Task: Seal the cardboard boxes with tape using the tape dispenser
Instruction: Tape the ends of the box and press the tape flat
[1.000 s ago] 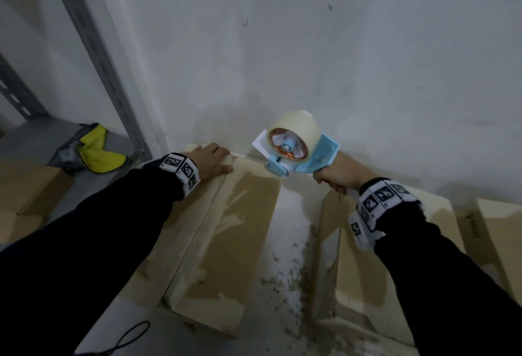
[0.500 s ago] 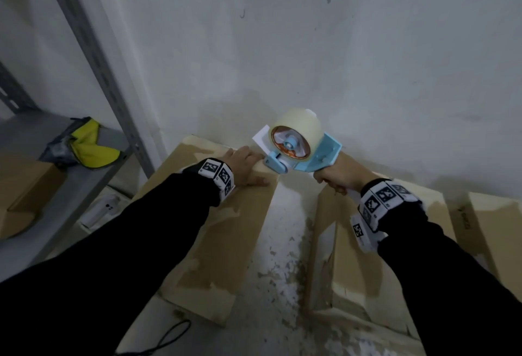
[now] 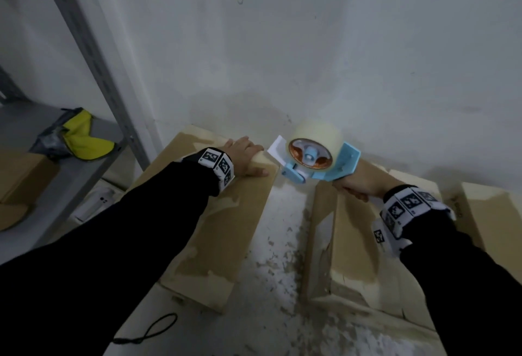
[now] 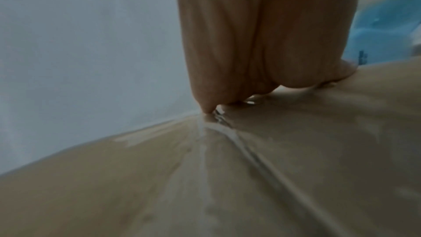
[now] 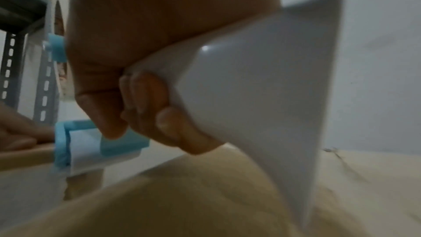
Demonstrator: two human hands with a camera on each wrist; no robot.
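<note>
— What have I got in front of me?

— Two tan cardboard boxes, well apart. The left cardboard box (image 3: pixel 214 220) lies flat with its flaps closed, a glossy tape strip over its seam. The right cardboard box (image 3: pixel 347 245) looks scuffed and dented.

— And the tape dispenser?

— The tape dispenser (image 3: pixel 316 162) is pale blue with a cream roll, held tilted between the boxes, nose beside the left box's far corner.

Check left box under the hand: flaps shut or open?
Shut. The left box shows a flat closed top, with the left hand resting on its far end. The left wrist view shows glossy tape over the seam.
</note>
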